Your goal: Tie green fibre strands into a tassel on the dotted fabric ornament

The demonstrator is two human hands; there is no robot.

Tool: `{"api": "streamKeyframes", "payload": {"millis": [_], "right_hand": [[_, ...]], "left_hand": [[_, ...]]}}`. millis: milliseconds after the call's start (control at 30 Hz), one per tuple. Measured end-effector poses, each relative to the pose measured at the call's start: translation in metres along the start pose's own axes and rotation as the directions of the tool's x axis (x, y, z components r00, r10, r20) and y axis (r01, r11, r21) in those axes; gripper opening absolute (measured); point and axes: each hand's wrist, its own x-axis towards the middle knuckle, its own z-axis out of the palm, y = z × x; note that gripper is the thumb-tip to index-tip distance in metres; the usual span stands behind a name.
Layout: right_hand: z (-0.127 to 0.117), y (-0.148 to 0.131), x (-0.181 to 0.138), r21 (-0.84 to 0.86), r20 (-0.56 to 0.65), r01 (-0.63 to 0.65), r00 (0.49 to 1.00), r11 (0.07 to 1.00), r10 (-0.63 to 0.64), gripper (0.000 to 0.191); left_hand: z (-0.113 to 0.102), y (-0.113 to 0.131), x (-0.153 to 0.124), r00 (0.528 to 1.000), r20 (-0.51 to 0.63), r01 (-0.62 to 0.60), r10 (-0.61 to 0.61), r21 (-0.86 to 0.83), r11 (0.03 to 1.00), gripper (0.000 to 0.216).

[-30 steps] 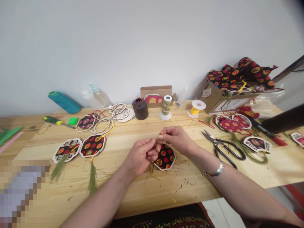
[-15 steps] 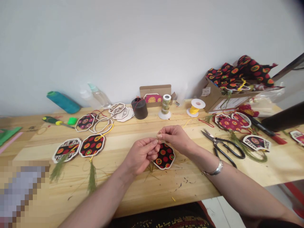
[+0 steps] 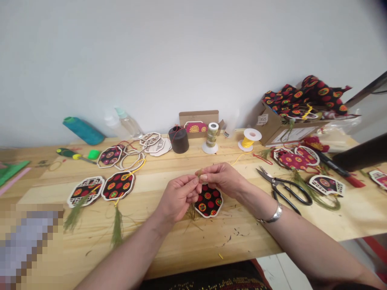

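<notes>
My left hand (image 3: 178, 196) and my right hand (image 3: 220, 178) meet above the middle of the wooden table (image 3: 187, 237). Both are closed in a pinch on a small green tassel (image 3: 197, 176) held between their fingertips; its loose strands (image 3: 191, 212) hang below my left hand. Just under the hands lies a fan-shaped ornament (image 3: 209, 201) of black fabric with red and yellow dots. A silver bracelet (image 3: 273, 215) is on my right wrist.
Finished ornaments with green tassels (image 3: 101, 188) lie at the left, more ornaments (image 3: 298, 157) at the right. Black scissors (image 3: 284, 187) lie right of my hands. Thread spools (image 3: 211, 137), a yellow cord reel (image 3: 249, 139), a teal cone (image 3: 81, 129), bottles and a fabric-filled box (image 3: 290, 117) line the back.
My two hands have drawn closer together, the right shifting slightly left toward the left hand's fingertips. The view has tipped a little.
</notes>
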Motion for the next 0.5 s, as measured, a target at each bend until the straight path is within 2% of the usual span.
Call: {"api": "streamKeyframes", "payload": {"millis": [167,333,500], "right_hand": [[0.0014,-0.0001,-0.0002,0.060,-0.021,-0.032,0.999,0.998,0.033,0.023],[0.0006,-0.0005,-0.0009,0.091,0.067,-0.001,0.998,0.996,-0.005,0.016],[-0.0033,-0.0008,-0.0006,0.125,0.166,-0.038,0.986,0.991,0.017,0.022]], "left_hand": [[0.0011,-0.0014,-0.0006,1.000,0.016,-0.005,0.004,0.036,0.999,0.019],[0.0023,0.0001,-0.0009,1.000,0.017,0.013,-0.014,0.037,0.999,0.020],[0.0024,0.0014,-0.0019,0.997,0.056,0.059,-0.060,0.007,0.998,0.020]]}}
